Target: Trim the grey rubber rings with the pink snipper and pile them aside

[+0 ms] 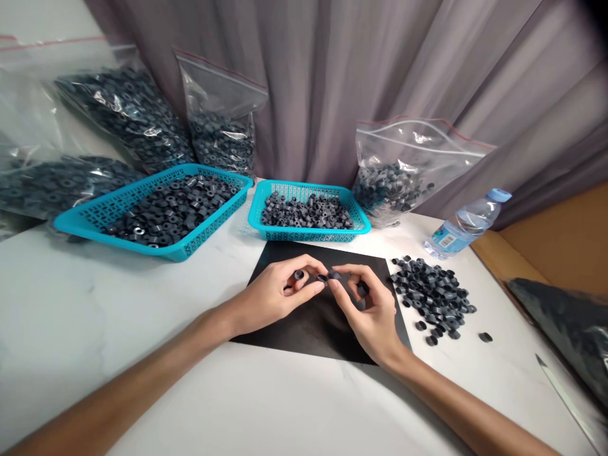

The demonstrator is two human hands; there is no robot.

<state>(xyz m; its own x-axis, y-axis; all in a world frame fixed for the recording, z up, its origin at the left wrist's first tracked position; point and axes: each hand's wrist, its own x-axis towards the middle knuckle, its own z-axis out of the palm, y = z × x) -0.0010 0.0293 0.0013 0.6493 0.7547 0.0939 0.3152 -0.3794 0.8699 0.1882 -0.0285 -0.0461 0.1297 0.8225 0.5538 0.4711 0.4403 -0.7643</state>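
Note:
Above a black mat [304, 329], my two hands meet fingertip to fingertip. My left hand [280, 288] pinches a small black ring-like piece [322, 277] between thumb and forefinger, with a second hollow dark piece [299, 275] tucked in its curled fingers. Between the thumb and forefinger of my right hand [373, 310] is a small dark grey piece [334, 274], touching or nearly touching the left one. Another dark piece [363, 288] sits in the right hand's bent fingers. Whether the two pinched pieces are joined, I cannot tell.
Beyond the mat stand a small blue basket [308, 237] and a larger blue basket [178, 252], both holding dark pieces. Right of the mat lies a loose pile [434, 291] of dark hollow pieces, near a water bottle [468, 221]. Zip bags [223, 133] of pieces line the back.

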